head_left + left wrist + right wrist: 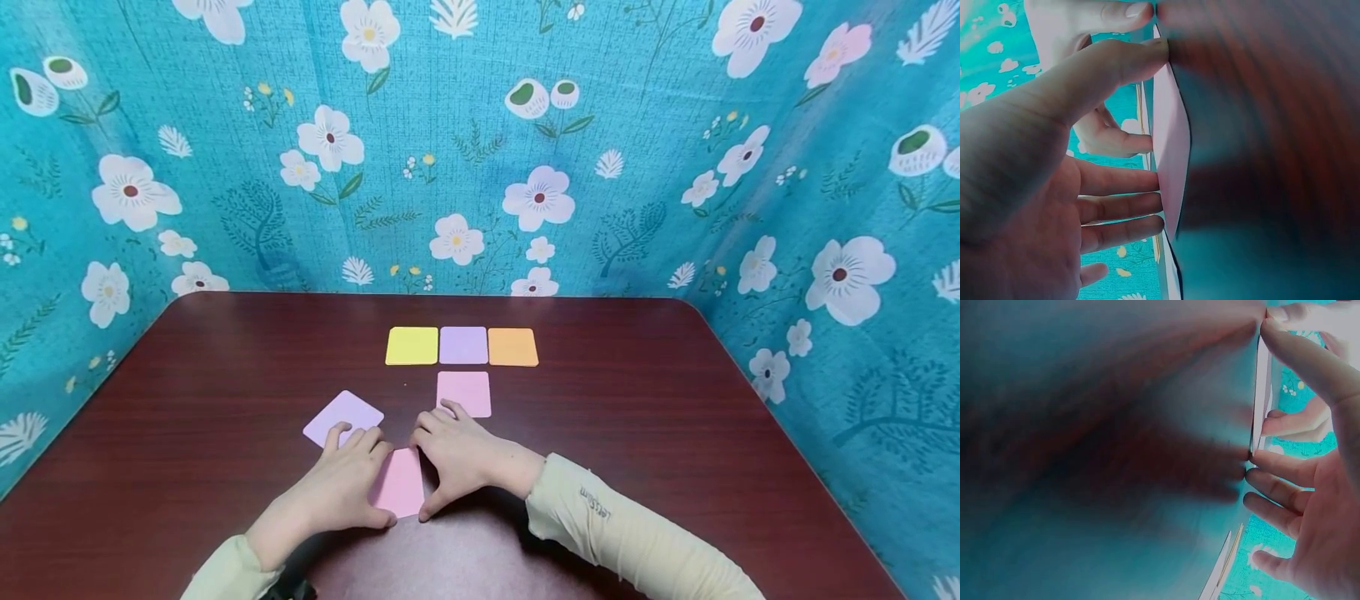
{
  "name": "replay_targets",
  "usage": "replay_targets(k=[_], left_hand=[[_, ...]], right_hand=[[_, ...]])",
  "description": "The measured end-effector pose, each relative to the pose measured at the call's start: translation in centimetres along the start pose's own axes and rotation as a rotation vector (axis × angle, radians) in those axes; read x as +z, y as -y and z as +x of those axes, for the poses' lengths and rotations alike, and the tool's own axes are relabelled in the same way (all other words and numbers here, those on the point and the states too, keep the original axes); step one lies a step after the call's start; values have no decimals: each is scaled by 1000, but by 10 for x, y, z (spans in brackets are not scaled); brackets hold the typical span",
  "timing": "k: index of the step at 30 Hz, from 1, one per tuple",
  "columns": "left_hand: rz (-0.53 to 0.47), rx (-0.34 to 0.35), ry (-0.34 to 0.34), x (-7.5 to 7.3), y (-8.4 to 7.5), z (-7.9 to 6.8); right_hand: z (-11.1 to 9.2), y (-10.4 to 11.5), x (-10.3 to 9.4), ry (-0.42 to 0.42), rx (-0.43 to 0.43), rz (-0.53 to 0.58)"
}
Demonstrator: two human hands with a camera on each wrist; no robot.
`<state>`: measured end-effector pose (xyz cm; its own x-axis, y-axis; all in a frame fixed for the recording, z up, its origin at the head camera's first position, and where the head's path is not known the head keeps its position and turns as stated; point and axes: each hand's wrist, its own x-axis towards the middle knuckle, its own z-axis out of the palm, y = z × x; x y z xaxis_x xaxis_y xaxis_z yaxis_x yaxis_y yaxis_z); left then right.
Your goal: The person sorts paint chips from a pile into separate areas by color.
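A pink square card (400, 483) lies near the front of the table between both hands. At its left side is my left hand (337, 492), thumb by the lower edge and fingertips by the upper one. The left wrist view shows these fingers extended, their tips right at the card's surface (1171, 131). My right hand (461, 454) borders the card's right side, its thumb by the lower right corner and its fingers reaching toward the upper right corner. A lilac card (341, 410) lies turned askew just beyond the left fingers, which overlap it in the head view.
Farther back, a yellow card (412, 346), a lilac card (462, 345) and an orange card (513, 347) form a row. Below the middle one lies a lighter pink card (465, 392), near the right fingers. A flowered teal curtain (465, 150) hangs behind the dark wooden table (637, 400).
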<state>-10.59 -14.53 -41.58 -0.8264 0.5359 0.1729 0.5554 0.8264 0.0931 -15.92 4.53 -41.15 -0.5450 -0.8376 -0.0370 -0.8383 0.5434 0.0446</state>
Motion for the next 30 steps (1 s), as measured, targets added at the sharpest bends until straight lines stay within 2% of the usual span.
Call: replay_targets(k=[10, 15, 19, 24, 30], left_hand=[[11, -9, 8, 1, -2, -1], [22, 0, 23, 3, -3, -1], [16, 2, 37, 1, -1, 0], [-16, 8, 60, -3, 3, 2], [-8, 14, 71, -6, 6, 10]], right_hand=[[2, 6, 5, -46, -1, -121], [2, 6, 6, -52, -11, -142], [2, 1, 5, -49, -25, -124], [-2, -10, 2, -90, -29, -72], [-10, -27, -2, -121, -5, -37]])
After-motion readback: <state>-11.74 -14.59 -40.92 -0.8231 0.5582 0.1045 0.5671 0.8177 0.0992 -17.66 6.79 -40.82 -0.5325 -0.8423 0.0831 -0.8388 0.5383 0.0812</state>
